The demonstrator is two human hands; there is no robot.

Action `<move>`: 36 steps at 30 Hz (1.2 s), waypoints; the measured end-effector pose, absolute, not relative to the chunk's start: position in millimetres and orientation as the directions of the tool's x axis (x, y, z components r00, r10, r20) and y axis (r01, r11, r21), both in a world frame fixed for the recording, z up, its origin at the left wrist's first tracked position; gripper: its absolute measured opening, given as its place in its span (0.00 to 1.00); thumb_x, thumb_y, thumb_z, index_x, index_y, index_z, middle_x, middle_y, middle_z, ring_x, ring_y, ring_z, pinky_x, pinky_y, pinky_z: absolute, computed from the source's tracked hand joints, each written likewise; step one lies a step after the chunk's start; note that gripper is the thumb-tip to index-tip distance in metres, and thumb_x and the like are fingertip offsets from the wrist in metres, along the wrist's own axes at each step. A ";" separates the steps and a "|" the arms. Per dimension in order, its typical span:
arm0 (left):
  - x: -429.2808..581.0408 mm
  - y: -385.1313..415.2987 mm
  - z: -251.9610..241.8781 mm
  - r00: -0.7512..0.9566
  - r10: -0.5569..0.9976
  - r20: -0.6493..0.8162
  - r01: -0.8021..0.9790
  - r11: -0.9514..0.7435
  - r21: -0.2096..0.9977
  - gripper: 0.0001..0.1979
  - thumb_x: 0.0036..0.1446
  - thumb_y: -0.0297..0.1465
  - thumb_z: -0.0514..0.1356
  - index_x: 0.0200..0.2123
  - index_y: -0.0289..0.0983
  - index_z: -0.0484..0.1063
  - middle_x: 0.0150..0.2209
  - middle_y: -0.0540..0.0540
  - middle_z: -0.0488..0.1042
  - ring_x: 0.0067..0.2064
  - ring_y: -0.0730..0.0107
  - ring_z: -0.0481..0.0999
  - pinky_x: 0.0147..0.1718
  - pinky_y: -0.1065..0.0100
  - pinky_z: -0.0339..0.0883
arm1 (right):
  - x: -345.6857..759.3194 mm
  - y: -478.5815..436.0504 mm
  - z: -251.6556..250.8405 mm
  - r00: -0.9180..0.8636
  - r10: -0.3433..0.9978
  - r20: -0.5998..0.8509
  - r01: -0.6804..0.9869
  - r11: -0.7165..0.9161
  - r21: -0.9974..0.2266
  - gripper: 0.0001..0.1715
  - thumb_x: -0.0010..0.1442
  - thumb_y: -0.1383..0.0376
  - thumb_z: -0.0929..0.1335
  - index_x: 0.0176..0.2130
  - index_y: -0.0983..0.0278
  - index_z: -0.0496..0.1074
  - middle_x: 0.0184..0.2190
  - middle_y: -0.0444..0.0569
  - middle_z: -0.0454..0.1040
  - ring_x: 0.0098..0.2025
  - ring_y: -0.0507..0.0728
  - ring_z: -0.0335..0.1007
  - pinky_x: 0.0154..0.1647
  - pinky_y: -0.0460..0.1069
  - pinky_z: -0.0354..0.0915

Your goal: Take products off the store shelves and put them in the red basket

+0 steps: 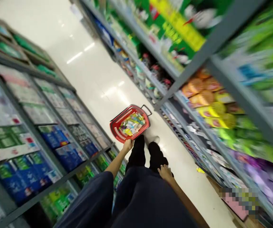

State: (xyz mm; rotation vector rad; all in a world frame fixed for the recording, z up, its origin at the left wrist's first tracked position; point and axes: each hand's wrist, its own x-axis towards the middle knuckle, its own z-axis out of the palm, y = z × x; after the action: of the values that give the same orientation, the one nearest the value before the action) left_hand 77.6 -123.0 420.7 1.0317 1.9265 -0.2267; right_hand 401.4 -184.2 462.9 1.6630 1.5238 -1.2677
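A red shopping basket with a dark rim is just ahead of my legs, above the pale floor. Colourful packets lie inside it, too blurred to identify. My left hand is closed on the basket's near side, probably around a handle that the fingers hide. On the far side a black handle sticks out. My right hand hangs by my right thigh, fingers loosely apart and holding nothing.
Shelves with blue and green packs line the left. On the right, grey-framed shelves hold orange, yellow and green packages. Between them runs a glossy pale floor. A small yellow item lies by the right shelf's foot.
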 end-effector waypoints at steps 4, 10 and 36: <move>12.2 -144.2 306.4 -0.319 0.399 -0.859 0.687 0.722 0.080 0.18 0.69 0.40 0.64 0.55 0.35 0.74 0.53 0.41 0.78 0.50 0.61 0.80 0.50 0.54 0.79 | 383.4 -224.9 378.1 0.004 0.325 -0.946 0.990 -0.133 -0.042 0.38 0.72 0.58 0.59 0.73 0.78 0.60 0.75 0.72 0.54 0.76 0.73 0.55 0.74 0.65 0.54; -25.5 -120.0 114.7 -0.333 0.398 -0.855 0.722 0.690 0.040 0.19 0.69 0.40 0.64 0.57 0.35 0.74 0.54 0.40 0.77 0.52 0.60 0.80 0.51 0.53 0.79 | 351.2 -278.3 293.6 0.124 0.471 -0.873 0.992 -0.066 0.105 0.46 0.73 0.51 0.56 0.76 0.78 0.50 0.76 0.72 0.53 0.76 0.79 0.52 0.68 0.71 0.60; -52.1 -21.4 -36.0 0.183 0.690 -0.701 0.851 0.246 0.464 0.27 0.66 0.20 0.47 0.64 0.30 0.71 0.65 0.29 0.73 0.72 0.57 0.66 0.72 0.55 0.58 | 357.3 -306.3 262.7 0.217 0.730 -0.648 0.973 -0.218 0.080 0.46 0.68 0.42 0.60 0.70 0.71 0.59 0.66 0.69 0.68 0.64 0.75 0.70 0.59 0.65 0.70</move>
State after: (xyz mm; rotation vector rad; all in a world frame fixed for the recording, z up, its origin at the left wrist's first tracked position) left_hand -52.1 -21.4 -36.0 1.4897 1.5519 -0.2103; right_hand 357.3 -306.3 262.7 2.0199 1.5695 -0.6732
